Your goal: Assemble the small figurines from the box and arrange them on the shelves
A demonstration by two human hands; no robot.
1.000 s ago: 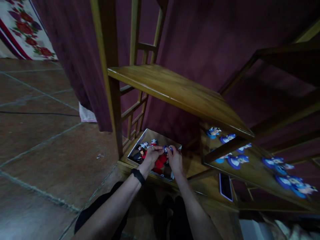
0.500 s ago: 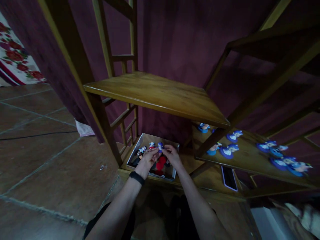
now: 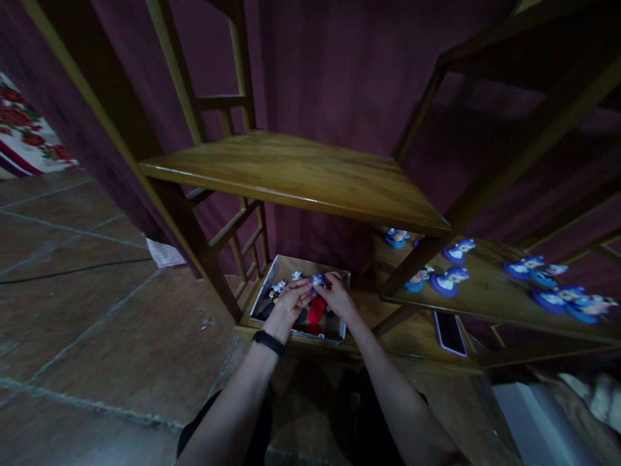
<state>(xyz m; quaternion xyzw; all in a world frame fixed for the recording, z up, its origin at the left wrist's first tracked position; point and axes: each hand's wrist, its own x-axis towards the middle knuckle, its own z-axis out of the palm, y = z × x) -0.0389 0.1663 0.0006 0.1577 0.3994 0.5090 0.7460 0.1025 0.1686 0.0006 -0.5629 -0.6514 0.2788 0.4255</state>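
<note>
Both my hands reach into a shallow open box [image 3: 286, 267] of small figurines on the lowest shelf. My left hand [image 3: 292, 301], with a black band on the wrist, and my right hand [image 3: 338, 297] pinch together on one small blue-and-white figurine [image 3: 317, 280] just above the box. Red, white and dark figurines [image 3: 316, 309] lie in the box under my hands. The fingers of both hands are curled around the figurine.
A wooden shelf board [image 3: 301, 175] juts out above the box. A lower shelf to the right carries several blue figurines [image 3: 449, 283]. A phone [image 3: 450, 332] lies flat on the bottom board. Maroon curtain behind, tiled floor [image 3: 87, 304] with a black cable to the left.
The camera has swung up and right, so the shelf unit fills more of the view. My hands stay together over the box, holding the blue figurine.
</note>
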